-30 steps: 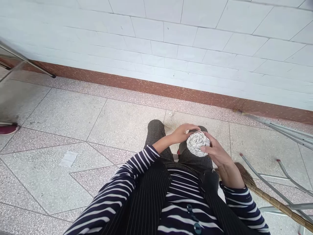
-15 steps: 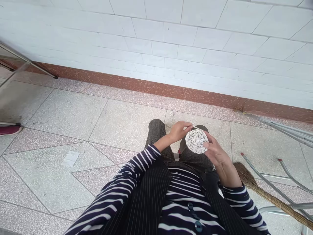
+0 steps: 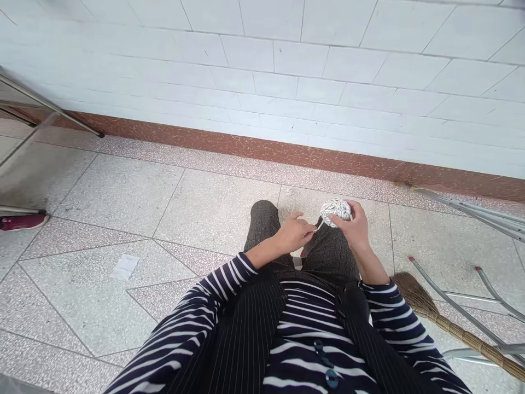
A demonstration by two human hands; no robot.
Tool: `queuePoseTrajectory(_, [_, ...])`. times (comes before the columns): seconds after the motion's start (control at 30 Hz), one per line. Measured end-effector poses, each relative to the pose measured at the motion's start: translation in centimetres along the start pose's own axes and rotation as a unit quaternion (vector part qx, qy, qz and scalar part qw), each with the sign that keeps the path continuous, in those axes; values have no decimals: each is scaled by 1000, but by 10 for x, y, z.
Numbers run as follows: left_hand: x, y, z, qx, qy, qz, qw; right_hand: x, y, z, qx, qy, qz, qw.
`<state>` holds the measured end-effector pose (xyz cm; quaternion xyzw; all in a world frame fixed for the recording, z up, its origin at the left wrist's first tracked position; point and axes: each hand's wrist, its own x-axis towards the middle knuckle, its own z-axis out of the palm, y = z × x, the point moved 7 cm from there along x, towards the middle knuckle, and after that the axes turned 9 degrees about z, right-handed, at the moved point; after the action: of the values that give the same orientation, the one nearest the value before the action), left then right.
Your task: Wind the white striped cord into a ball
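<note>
A round, thick piece of white cord work [image 3: 337,210] with dark flecks is held above my right knee. My right hand [image 3: 356,230] grips it from the right side, with the thumb on its near face and the fingers behind, partly hidden. From its lower left edge a short stretch of cord [image 3: 319,226] runs down to my left hand [image 3: 296,233]. The left thumb and forefinger pinch that cord, and the other fingers are partly raised. Beyond my left hand, a small tangle of white cord [image 3: 289,191] lies on the floor near the wall.
A straw broom [image 3: 451,328] and metal tube legs [image 3: 443,298] lie to my right. Metal bars [image 3: 463,208] rest by the wall. At far left are a table leg [image 3: 77,117] and a person's red shoe [image 3: 24,221]. White paper [image 3: 125,266] lies on the floor.
My right hand has moved the cord piece up and tilted it, so its flat round face no longer shows. My left hand has drawn down and toward me with the cord pinched.
</note>
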<state>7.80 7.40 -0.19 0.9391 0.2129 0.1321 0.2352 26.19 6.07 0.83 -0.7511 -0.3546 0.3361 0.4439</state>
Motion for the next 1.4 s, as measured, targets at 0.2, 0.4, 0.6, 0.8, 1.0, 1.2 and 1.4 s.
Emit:
queuePoseTrajectory(0.2, [4, -1, -1, 8, -98, -7, 995, 2, -9, 9, -127, 58, -128, 982])
queuePoseTrajectory(0.4, [8, -6, -8, 21, -102, -10, 995, 13, -15, 6, -136, 59, -149, 978])
queuePoseTrajectory(0.6, [29, -5, -43, 111, -63, 78, 989, 18, 35, 40, -112, -167, 25, 979])
queuePoseTrajectory(0.8, [36, -7, -46, 71, -34, 133, 988, -6, 36, 57, -21, -348, 82, 934])
queuePoseTrajectory(1.0, [40, -22, -39, 29, -7, 80, 996, -18, 21, 49, 70, -384, 93, 916])
queuePoseTrajectory(1.2, [42, -45, -24, -58, 18, 13, 998, -33, 19, 34, 163, -372, 99, 908])
queuePoseTrajectory(1.4, [45, -53, -2, -125, 30, 8, 992, -45, 14, 22, 148, -382, 70, 909])
